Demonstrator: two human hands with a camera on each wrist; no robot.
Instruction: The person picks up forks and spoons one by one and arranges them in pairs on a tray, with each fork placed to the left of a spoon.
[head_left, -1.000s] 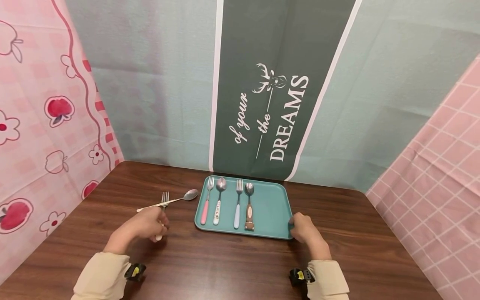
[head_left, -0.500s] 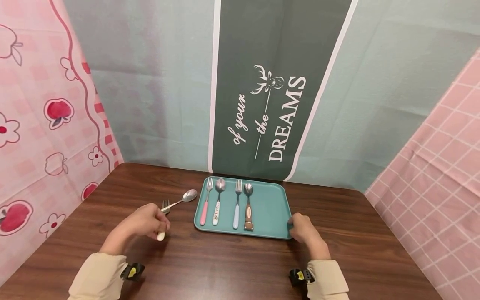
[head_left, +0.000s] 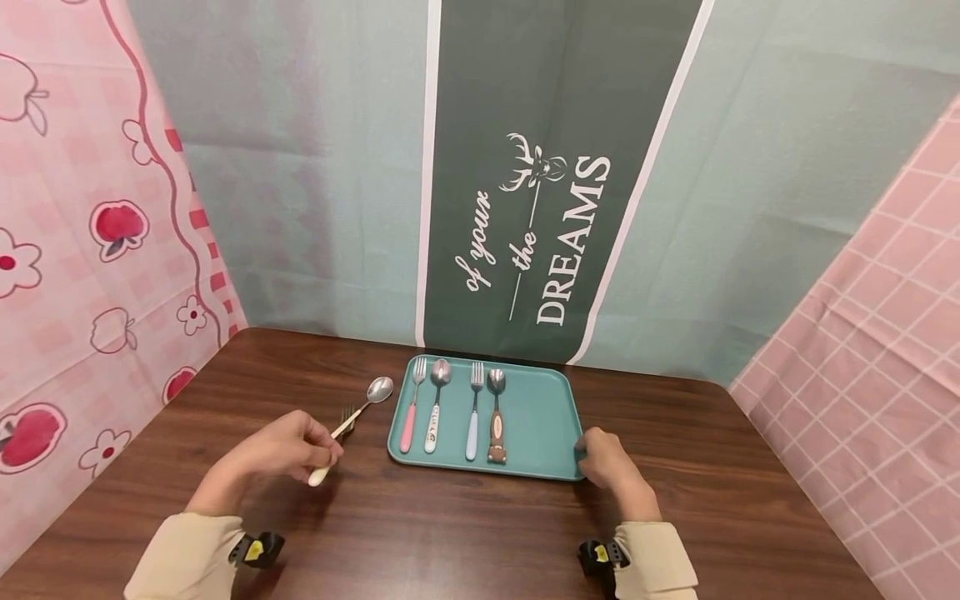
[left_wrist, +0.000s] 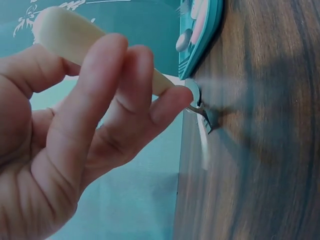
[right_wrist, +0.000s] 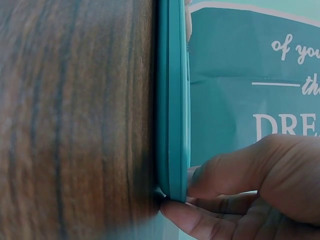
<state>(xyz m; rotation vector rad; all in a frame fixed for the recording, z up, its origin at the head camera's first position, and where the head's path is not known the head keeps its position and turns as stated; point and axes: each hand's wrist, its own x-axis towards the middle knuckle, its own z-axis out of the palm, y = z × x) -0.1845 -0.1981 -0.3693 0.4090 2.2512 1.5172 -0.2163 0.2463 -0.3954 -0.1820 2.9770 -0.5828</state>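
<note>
My left hand pinches the cream handle of a fork. The handle end is raised, and the fork's tines point down at the tabletop. A spoon with a pale handle lies slanted across the fork in the head view, its handle running toward my fingers. My right hand grips the near right corner of the teal tray, thumb above the rim and fingers under it. On the tray lie a pink fork, a white patterned spoon, a light blue fork and a brown bear-handled spoon.
The dark wood table carries everything. A green-grey cloth with white lettering hangs behind it. Pink cloths stand at the left and right sides. The tray's right part is bare teal.
The loose spoon has swung about its bowl, its handle now pointing down toward my left hand. The fork's tines have shifted right and nearer. The right hand and tray have hardly moved.
</note>
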